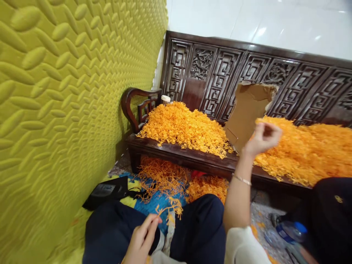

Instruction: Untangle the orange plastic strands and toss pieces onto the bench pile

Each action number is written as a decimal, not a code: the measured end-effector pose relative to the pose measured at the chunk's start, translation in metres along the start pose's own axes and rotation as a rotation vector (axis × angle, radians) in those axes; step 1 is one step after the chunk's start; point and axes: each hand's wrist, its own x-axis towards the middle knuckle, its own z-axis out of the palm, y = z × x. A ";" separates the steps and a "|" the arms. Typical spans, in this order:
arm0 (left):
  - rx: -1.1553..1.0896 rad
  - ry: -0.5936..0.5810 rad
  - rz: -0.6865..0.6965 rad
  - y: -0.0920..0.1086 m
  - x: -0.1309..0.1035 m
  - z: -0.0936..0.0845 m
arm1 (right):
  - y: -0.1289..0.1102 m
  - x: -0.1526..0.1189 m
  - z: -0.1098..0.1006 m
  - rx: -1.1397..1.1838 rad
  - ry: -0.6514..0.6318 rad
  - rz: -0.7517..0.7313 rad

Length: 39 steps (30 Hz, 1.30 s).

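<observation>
Near my lap, my left hand point(143, 234) is closed in a pinch on the stem of a branched orange sprig point(172, 211), which looks like plastic. My right hand point(265, 137) is raised in front of the right-hand orange heap point(305, 150), thumb and fingers pinched together. A bit of orange shows at its fingertips, blurred against the heap behind. Another heap of small orange pieces point(184, 128) lies on the left of the dark wooden bench point(176, 152). Below the bench, long orange sprigs point(162, 176) are piled on a blue and yellow sheet point(148, 207).
A torn cardboard sheet point(244, 106) stands between the heaps. A white-lidded jar point(165, 99) sits by the armrest. At left are a yellow padded wall point(68, 91) and a black bag point(107, 192). A water bottle point(288, 231) lies beside another person's dark-clothed leg point(327, 216).
</observation>
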 end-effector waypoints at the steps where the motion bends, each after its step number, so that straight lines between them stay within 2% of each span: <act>1: 0.002 0.002 0.006 0.002 0.005 -0.002 | 0.004 -0.004 0.021 -0.008 -0.123 0.031; 4: -0.010 0.034 0.041 0.013 0.017 -0.005 | 0.019 -0.028 0.074 -0.013 -0.479 0.152; 5: -0.023 0.054 0.053 0.018 0.021 -0.005 | 0.023 -0.040 0.084 -0.010 -0.566 0.189; 7: -0.055 0.108 0.066 0.025 0.027 -0.005 | 0.027 -0.070 0.092 0.014 -0.702 0.242; 10: -0.111 0.149 0.063 0.031 0.034 -0.005 | 0.014 -0.124 0.074 0.104 -0.903 0.291; 14: -0.116 0.162 0.080 0.033 0.041 -0.005 | -0.032 -0.190 0.021 0.318 -1.255 0.373; 15: -0.098 0.175 0.090 0.032 0.042 -0.004 | -0.044 -0.201 0.008 0.450 -1.366 0.485; 17: -0.052 0.188 0.106 0.028 0.044 -0.002 | -0.066 -0.217 -0.016 0.641 -1.461 0.676; 19: -0.008 0.201 0.099 0.023 0.046 -0.001 | -0.081 -0.224 -0.034 0.702 -1.442 0.788; 23: -0.072 0.273 0.029 0.017 0.047 0.000 | -0.089 -0.224 -0.058 0.600 -1.352 0.851; 25: -0.178 0.379 0.029 0.019 0.046 -0.001 | -0.089 -0.223 -0.066 0.569 -1.322 0.848; 27: -0.199 0.525 0.104 0.027 0.043 -0.002 | -0.090 -0.223 -0.072 0.557 -1.313 0.806; 28: -0.163 0.557 0.161 0.031 0.041 -0.003 | -0.092 -0.224 -0.074 0.563 -1.323 0.779; 29: -0.105 0.537 0.217 0.036 0.039 -0.002 | -0.094 -0.224 -0.075 0.578 -1.340 0.751; 30: -0.042 0.466 0.263 0.041 0.037 -0.001 | -0.097 -0.224 -0.076 0.602 -1.359 0.721; 32: 0.043 0.264 0.284 0.049 0.037 0.002 | -0.103 -0.224 -0.078 0.654 -1.384 0.647; 34: 0.049 0.137 0.220 0.054 0.038 0.007 | -0.108 -0.221 -0.080 0.642 -1.368 0.546; 36: 0.017 0.087 0.140 0.056 0.041 0.011 | -0.111 -0.219 -0.082 0.555 -1.329 0.447; 39: 0.004 -0.023 0.073 0.055 0.042 0.014 | -0.110 -0.220 -0.086 0.484 -1.254 0.451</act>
